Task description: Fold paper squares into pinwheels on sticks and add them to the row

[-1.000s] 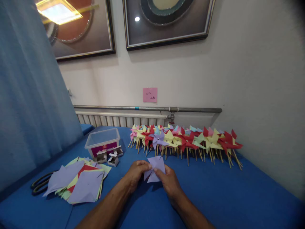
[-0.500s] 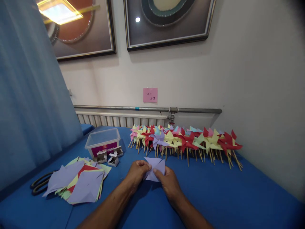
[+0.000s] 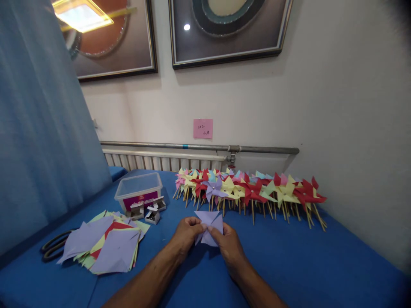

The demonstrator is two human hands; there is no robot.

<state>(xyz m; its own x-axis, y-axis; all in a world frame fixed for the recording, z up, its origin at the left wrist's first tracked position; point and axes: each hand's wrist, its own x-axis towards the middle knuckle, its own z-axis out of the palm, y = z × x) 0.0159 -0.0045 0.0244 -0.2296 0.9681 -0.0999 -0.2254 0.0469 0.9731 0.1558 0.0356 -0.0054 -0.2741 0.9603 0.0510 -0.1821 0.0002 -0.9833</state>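
1. Barely anything has shifted since the earlier frames: both hands remain pinched on the lilac paper square [image 3: 208, 226], whose folded flaps now sit a little tighter toward its middle.
2. Left hand [image 3: 185, 233] grips the paper's left side with curled fingers; right hand [image 3: 228, 244] grips its right side the same way, low over the blue cloth-covered tabletop [image 3: 305, 265].
3. Just beyond lies a long row of finished paper pinwheels on wooden sticks [image 3: 250, 190], red, yellow, green and lilac.
4. Left of the hands: small opened cardboard boxes [image 3: 148, 211], a clear plastic tub [image 3: 138, 191], a loose stack of coloured paper squares [image 3: 105, 246], and black scissors [image 3: 53, 248].
5. Behind: a white radiator [image 3: 160, 161], grey pipe [image 3: 199, 146], pink note [image 3: 203, 128], framed pictures [image 3: 224, 30], blue curtain [image 3: 41, 128].
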